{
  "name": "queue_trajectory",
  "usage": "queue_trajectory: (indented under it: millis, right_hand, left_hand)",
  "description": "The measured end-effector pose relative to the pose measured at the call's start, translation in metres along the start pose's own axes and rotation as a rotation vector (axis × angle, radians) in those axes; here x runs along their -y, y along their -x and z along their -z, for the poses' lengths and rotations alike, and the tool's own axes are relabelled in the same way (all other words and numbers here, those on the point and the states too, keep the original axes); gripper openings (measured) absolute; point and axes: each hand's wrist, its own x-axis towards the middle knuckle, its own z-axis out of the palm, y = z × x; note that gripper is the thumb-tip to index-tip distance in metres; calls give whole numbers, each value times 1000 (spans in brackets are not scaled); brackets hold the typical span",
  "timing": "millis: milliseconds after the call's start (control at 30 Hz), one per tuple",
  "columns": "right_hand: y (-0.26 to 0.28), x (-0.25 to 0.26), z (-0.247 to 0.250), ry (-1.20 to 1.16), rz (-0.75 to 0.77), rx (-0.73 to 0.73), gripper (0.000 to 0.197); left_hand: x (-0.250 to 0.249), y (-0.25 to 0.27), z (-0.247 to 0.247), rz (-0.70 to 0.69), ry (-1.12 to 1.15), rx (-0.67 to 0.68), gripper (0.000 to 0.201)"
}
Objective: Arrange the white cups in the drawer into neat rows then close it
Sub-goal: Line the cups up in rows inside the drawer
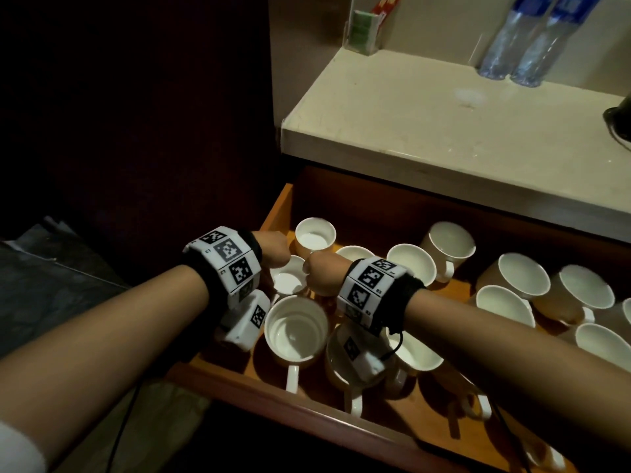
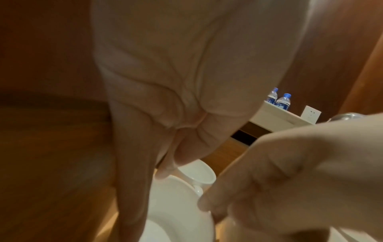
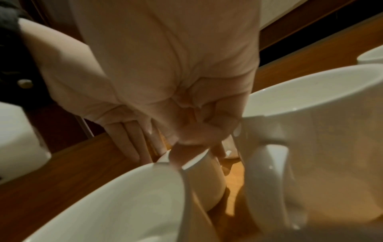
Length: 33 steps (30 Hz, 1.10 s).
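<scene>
Head view: open wooden drawer under a pale desk, w/ white cups standing loose in it, handles pointing diff ways, not in rows. Both hands are down at the drawer's far-left corner, close together over one small cup. Left hand sits on the cup's left side, fingers curled; right hand on its right side. Another cup stands just behind, in the corner; a bigger mug just in front, handle toward the drawer front.

Left wrist view: left fingers bent down, tips touching the cup rim; right fingers pinch that rim from the other side.

Right wrist view: right grip is narrow, thumb inside the cup and fingers outside its wall, so it holds the cup. Left grip: touching the rim, but can't tell if it really clamps.

On the desk, well apart from the drawer: two water bottles & a clear holder w/ packets.
</scene>
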Motion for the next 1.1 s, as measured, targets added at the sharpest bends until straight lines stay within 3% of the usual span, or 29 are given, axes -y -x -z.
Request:
queue_trajectory:
  millis: [167,400,633,767,1100]
  right_hand:
    - [-5,-3,-3,-20,0,-31,29]
    - [-6,-4,-1,-17,12,-49,32]
    - [17,-20,20,-84,157,-66,29]
    - [39,-44,28,-91,102,9,23]
    - [76,-65,5,187,158,164,36]
  left_hand:
    - [-3,0,0,-35,5,-5,31]
    - [-1,-2,1,-37,97,39,13]
    - [0,4,4,-64,226,1,17]
    - [-9,9,7,-92,311,18,18]
    - [-28,17,-7,-110,57,163,27]
